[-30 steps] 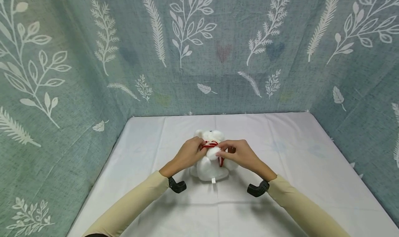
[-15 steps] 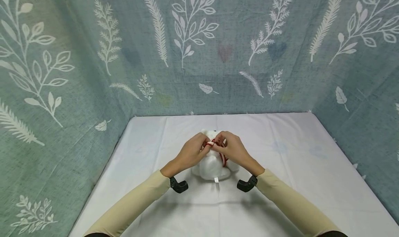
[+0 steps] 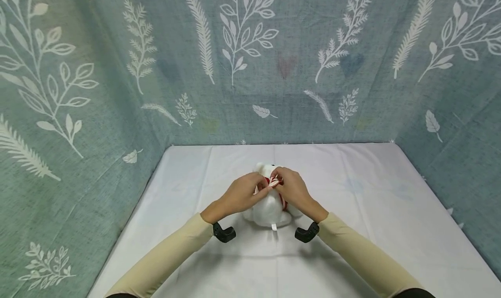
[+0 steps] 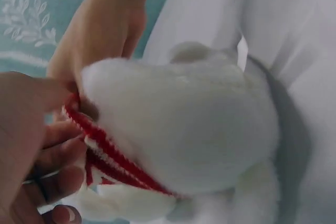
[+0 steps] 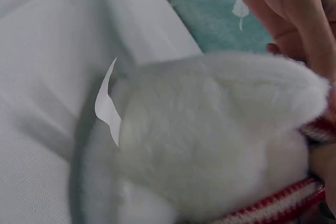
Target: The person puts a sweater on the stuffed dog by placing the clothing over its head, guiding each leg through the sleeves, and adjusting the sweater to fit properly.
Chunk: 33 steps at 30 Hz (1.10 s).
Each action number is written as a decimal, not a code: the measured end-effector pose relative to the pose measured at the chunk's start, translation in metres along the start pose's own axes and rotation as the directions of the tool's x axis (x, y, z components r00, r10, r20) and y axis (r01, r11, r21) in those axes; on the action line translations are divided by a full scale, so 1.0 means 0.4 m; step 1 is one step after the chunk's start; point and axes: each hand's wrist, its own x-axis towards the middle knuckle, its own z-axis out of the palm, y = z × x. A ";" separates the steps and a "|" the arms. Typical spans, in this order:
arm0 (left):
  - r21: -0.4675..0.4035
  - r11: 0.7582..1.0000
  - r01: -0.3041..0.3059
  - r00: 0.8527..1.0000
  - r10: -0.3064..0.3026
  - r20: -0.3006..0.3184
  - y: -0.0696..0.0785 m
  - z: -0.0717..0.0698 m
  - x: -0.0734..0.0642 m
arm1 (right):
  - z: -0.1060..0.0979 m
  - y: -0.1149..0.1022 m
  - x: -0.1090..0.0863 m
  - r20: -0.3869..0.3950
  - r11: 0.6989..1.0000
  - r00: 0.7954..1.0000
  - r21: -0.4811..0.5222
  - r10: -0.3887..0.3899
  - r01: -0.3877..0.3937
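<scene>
Left hand (image 3: 242,194) and right hand (image 3: 293,189), close together now, both pinching the scarf (image 3: 274,182) behind the stuffed toy (image 3: 269,210), probably so neither end slips loose.

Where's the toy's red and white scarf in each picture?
Head: the scarf is a bit below and right of the middle.
Left wrist: scarf in the lower left, slanting down to the right.
Right wrist: scarf in the lower right, with another bit at the right edge.
Shared landmark: the white tag, in all three.
</scene>
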 end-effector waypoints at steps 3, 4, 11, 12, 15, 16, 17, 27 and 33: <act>-0.088 0.989 0.118 0.991 -0.123 -0.046 -0.020 -0.006 -0.001 | -0.010 0.006 -0.006 0.025 0.999 0.999 0.039 -0.025 0.024; -0.099 0.983 0.156 0.984 -0.163 -0.065 -0.028 -0.006 -0.001 | -0.013 0.009 -0.009 0.037 0.998 0.999 0.055 -0.032 0.030; -0.224 0.926 0.304 0.943 -0.326 -0.065 -0.075 -0.007 -0.002 | -0.025 0.015 -0.024 0.065 0.993 0.993 0.065 -0.100 0.095; -0.246 0.914 0.321 0.938 -0.343 -0.049 -0.078 -0.008 -0.002 | -0.025 0.014 -0.026 0.060 0.992 0.992 0.049 -0.115 0.112; -0.309 0.873 0.376 0.919 -0.395 0.001 -0.080 -0.013 -0.003 | -0.026 0.010 -0.033 0.044 0.986 0.986 -0.015 -0.164 0.165; -0.326 0.861 0.391 0.913 -0.408 0.015 -0.080 -0.016 -0.002 | -0.027 0.009 -0.034 0.039 0.983 0.983 -0.034 -0.178 0.179; -0.344 0.849 0.401 0.909 -0.417 0.030 -0.080 -0.018 -0.002 | -0.029 0.009 -0.036 0.035 0.980 0.981 -0.051 -0.191 0.193; -0.408 0.842 0.353 0.932 -0.354 0.076 -0.078 -0.028 -0.002 | -0.037 0.011 -0.040 0.058 0.961 0.968 -0.115 -0.245 0.250; -0.412 0.853 0.322 0.944 -0.323 0.069 -0.083 -0.027 0.007 | -0.030 0.014 -0.040 0.050 0.961 0.971 -0.135 -0.236 0.240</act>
